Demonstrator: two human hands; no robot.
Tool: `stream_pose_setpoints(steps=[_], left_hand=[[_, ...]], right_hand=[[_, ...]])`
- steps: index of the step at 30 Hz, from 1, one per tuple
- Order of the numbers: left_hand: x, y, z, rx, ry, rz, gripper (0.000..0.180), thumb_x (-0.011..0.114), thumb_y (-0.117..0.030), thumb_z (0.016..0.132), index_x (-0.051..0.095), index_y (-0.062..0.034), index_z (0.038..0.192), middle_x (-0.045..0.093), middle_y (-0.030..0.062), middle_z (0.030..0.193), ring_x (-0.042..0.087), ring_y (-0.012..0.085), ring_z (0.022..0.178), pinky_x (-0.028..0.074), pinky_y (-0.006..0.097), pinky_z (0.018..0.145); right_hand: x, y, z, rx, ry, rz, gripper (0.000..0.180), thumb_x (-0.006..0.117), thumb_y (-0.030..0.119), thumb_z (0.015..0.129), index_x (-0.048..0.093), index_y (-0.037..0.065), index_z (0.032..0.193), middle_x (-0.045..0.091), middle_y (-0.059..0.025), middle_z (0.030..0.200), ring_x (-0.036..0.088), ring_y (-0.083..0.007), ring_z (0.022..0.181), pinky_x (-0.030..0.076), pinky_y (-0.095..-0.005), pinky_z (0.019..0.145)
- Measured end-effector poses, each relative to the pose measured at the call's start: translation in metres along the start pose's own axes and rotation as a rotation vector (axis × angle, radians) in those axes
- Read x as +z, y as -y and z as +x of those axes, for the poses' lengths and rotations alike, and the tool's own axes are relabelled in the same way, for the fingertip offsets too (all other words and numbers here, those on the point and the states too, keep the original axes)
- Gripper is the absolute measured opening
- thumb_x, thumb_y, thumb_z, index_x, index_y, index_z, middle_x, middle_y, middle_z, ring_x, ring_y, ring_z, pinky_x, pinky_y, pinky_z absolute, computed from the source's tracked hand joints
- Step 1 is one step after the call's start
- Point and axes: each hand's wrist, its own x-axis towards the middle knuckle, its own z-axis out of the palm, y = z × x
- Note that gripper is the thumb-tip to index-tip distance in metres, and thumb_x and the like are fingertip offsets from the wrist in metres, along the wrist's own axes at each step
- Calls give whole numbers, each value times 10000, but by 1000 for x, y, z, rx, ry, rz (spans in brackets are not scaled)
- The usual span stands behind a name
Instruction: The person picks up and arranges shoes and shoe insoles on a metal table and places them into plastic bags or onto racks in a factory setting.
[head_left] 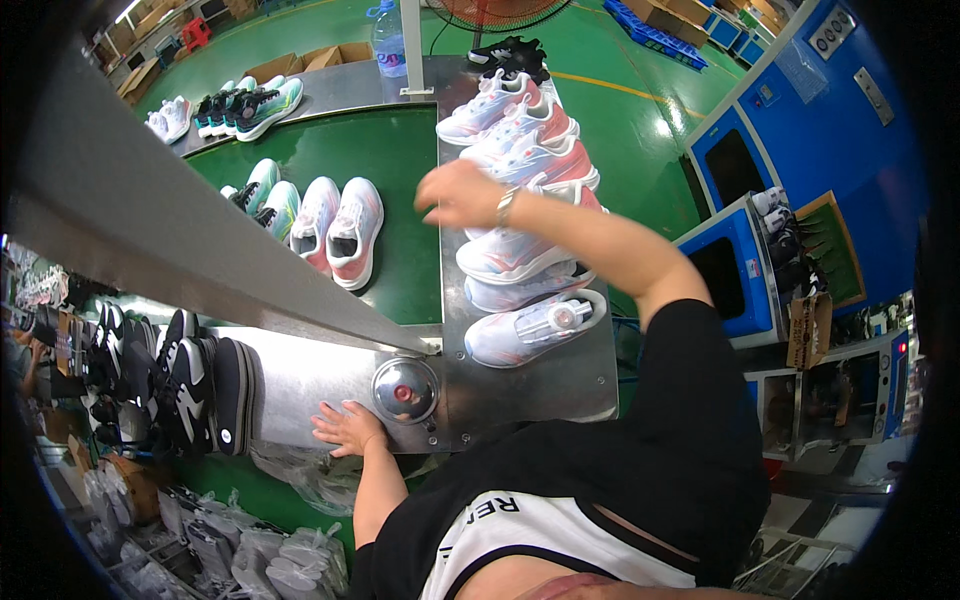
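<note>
My right hand [462,195] is over the left side of a row of white and pink sneakers [510,255], a little blurred. Its fingers look loosely bent and apart, with nothing seen in them. The hand and forearm hide part of the row. The nearest sneaker [490,340] has a clear object [555,318] in its opening. Flat on the metal tabletop [300,375] lies my left hand [350,430], fingers spread and empty, beside a domed metal fitting [405,390] with a red centre. A pair of white and pink sneakers [355,230] stands on the green belt [405,150].
Green and black sneakers [262,105] stand at the far left, and others lie on the belt. Black shoes and soles [190,385] crowd the left. A grey metal beam [220,230] crosses above the belt. A water jug [388,40] stands behind; blue machines [790,130] are on the right.
</note>
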Motion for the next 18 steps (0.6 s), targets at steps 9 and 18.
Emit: stream_pose_setpoints(steps=[9,18], left_hand=[[10,-2,10,22,-36,-22,506,395,-398,785,338,-198,1246,178,88,1362,91,286,1269,168,605,900],[4,4,6,-1,-53,-63,489,413,-388,775,343,-211,1226,197,70,1345,127,284,1250,153,600,914]], right_hand=[[-98,-94,-147,528,275,-90,479,690,365,584,572,83,953,325,-183,1253,325,-342,1141,288,-373,944],[-94,-73,-126,355,593,-202,632,725,503,447,600,132,943,187,-201,1341,140,-365,1246,188,-445,977]])
